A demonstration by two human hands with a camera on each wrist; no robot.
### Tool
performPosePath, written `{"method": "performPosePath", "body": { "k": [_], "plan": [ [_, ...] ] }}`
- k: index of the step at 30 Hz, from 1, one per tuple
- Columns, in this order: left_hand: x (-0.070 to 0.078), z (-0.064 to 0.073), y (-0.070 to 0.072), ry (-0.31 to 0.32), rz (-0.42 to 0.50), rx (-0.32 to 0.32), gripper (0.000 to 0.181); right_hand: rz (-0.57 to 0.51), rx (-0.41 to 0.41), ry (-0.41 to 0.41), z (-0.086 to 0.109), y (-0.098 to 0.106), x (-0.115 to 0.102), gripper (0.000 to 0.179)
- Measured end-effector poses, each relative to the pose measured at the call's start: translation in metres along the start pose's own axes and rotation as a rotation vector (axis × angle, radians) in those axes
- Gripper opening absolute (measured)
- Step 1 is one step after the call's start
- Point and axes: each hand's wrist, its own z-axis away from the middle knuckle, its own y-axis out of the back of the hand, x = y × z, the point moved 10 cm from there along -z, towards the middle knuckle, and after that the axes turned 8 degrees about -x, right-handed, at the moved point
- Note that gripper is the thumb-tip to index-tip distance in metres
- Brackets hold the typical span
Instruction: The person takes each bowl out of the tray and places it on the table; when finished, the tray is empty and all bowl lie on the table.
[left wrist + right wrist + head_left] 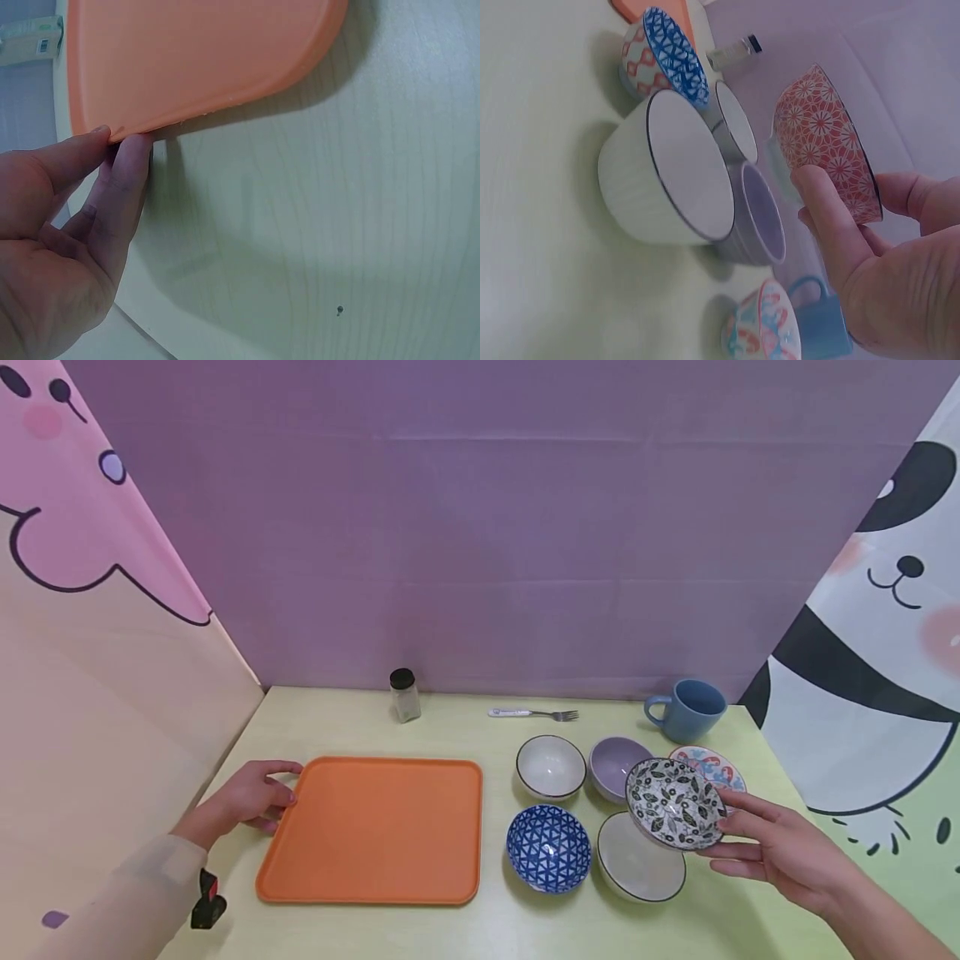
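Observation:
My left hand (255,795) pinches the left edge of an orange tray (375,831) between thumb and fingers, as the left wrist view also shows. My right hand (780,847) holds a small bowl (675,803) by its right side, raised above the other bowls. Its inside has a black-and-white leaf pattern; the right wrist view shows a red flowered outside (825,127). Beneath it stands a larger white bowl (637,868), partly hidden. Close by are a blue triangle-patterned bowl (549,847), a white dark-rimmed bowl (551,768), a purple bowl (613,764) and a red-and-blue patterned bowl (723,768).
A blue mug (686,712) stands at the back right. Along the back lie a fork (534,714) with a white handle and a black-lidded jar (405,695). A purple cloth wall (480,527) rises behind the table, with printed cloths on both sides.

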Motion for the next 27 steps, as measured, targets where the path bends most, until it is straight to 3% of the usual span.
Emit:
{"method": "performPosePath", "body": {
  "k": [10,19,27],
  "plan": [
    [-0.001,-0.001,-0.002,-0.007,0.008,0.002,0.059,-0.080,0.073,-0.052,0.023,0.038,0.025,0.081],
    [0.002,0.001,0.000,-0.012,0.013,0.002,0.059,-0.162,0.195,-0.127,0.032,0.068,0.058,0.082],
    [0.002,0.002,-0.001,-0.012,0.016,0.007,0.059,-0.193,0.282,-0.180,0.038,0.081,0.087,0.085]
  ]
}}
